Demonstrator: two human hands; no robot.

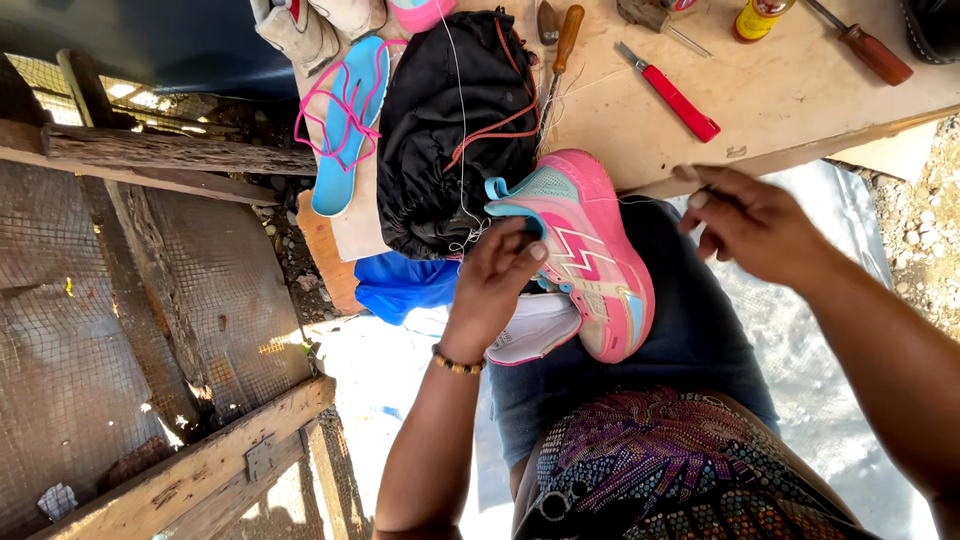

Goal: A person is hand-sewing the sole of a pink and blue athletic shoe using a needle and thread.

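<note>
A pink and teal sneaker [585, 250] rests on my lap, its heel toward the wooden table [780, 110]. My left hand [497, 275] grips the shoe at its opening, fingers curled inside the collar. My right hand [752, 225] is raised to the right of the shoe, fingers pinched on something thin and dark, likely a needle; a fine thread [640, 200] runs from it toward the shoe.
On the table lie a black bag [455, 130] with red cord, a blue insole with pink laces [345, 120], a red-handled knife [675, 95], wooden-handled awls [565, 40], a screwdriver [870, 50] and a small bottle [760, 18]. Wire mesh and wooden beams [150, 160] stand left.
</note>
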